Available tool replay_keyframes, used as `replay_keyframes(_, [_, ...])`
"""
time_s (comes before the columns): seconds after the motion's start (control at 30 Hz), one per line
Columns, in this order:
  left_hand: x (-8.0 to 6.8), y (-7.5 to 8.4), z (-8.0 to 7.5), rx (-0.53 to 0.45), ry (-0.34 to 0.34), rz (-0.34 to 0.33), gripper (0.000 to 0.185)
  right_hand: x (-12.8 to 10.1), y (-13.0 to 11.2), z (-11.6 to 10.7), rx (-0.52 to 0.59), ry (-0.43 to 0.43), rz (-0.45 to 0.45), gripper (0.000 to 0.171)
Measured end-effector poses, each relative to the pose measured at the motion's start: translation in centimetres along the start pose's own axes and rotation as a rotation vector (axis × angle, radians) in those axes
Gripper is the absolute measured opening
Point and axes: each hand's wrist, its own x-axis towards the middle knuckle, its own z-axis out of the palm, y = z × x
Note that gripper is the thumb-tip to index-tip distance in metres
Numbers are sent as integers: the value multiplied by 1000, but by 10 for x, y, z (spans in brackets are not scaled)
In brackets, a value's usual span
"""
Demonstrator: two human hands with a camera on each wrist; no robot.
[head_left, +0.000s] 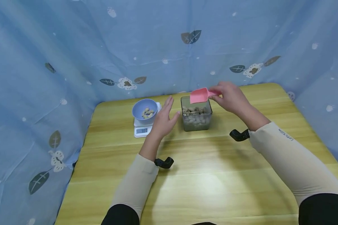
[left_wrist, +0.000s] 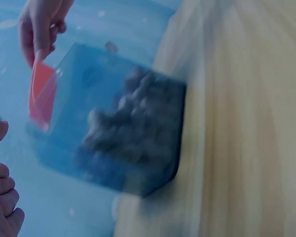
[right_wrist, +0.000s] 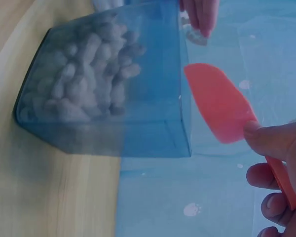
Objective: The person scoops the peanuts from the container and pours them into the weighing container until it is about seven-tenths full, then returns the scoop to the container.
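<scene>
— Beige sleeves are seen nearest, stretched over the yellow wooden desk (head_left: 202,175). How are the hands kept?

— Relaxed, straight fingers are shown by the left hand (head_left: 164,120), held between the white kitchen scale (head_left: 142,129) and the clear square plastic container of peanuts (head_left: 196,117). The pink plastic scoop (head_left: 200,95) is pinched by the right hand (head_left: 232,97) above the container's far rim.

— And farther left?

— A few peanuts are held in the lavender plastic bowl (head_left: 144,108) on the scale.

A makeshift recording booth: leaf-print blue cloth (head_left: 73,47) curtains a small wooden table (head_left: 214,175).
</scene>
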Motion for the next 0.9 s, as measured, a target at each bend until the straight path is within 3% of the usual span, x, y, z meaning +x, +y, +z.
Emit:
replay_keyframes(0.17, [3, 6, 17, 15, -70, 6, 69, -4, 1, 3, -148, 57, -113, 25])
replay_keyframes(0.37, [3, 11, 25, 72, -95, 21, 65, -8, -8, 5, -359, 138, -195, 13])
replay_keyframes(0.6, [4, 8, 23, 70, -110, 8, 65, 5, -31, 19, -594, 100, -284, 22])
replay_keyframes(0.73, [5, 8, 21, 87, -128, 8, 66, 13, -31, 35, -600, 44, -328, 13])
replay_keyframes(0.9, [6, 8, 17, 140, -167, 15, 68, 23, -20, 49, -475, -4, -339, 13])
